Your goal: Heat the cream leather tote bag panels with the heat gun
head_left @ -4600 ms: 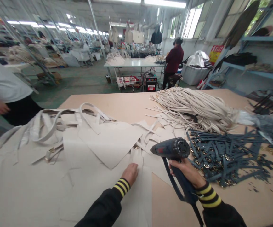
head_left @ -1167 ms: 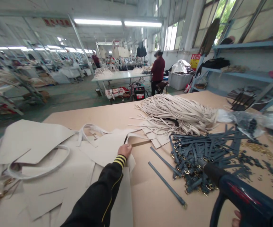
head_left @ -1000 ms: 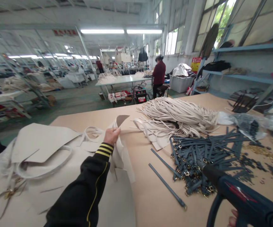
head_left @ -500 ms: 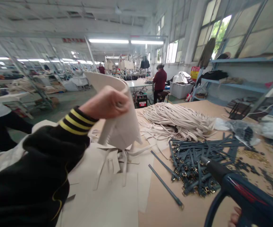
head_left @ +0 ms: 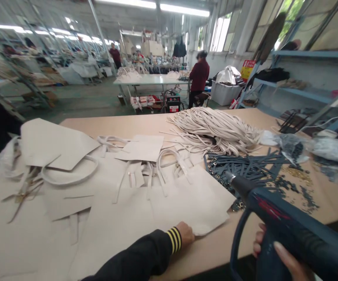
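Note:
My right hand [head_left: 285, 253] is wrapped round the grip of a dark blue heat gun [head_left: 276, 210], whose metal nozzle points up and left. At the table's near edge, my left hand [head_left: 186, 234] is closed on the lower edge of a beige bag panel [head_left: 183, 203] with a looped handle [head_left: 171, 156]. That panel lies flat over other beige panels. Further left, another beige bag piece [head_left: 57, 144] with a strap handle [head_left: 69, 179] rests on the pile. The fingertips of my left hand are partly hidden.
Dark blue buckled straps [head_left: 245, 168] lie behind the heat gun. A large bundle of beige straps [head_left: 215, 128] sits at the back, with small gold and black parts [head_left: 300, 179] and plastic bags [head_left: 332, 150] to the right. A person [head_left: 199, 78] stands beyond the table.
My left hand has come down from the raised position with a beige piece and now holds a panel's near edge on the table. The heat gun has moved slightly left and up.

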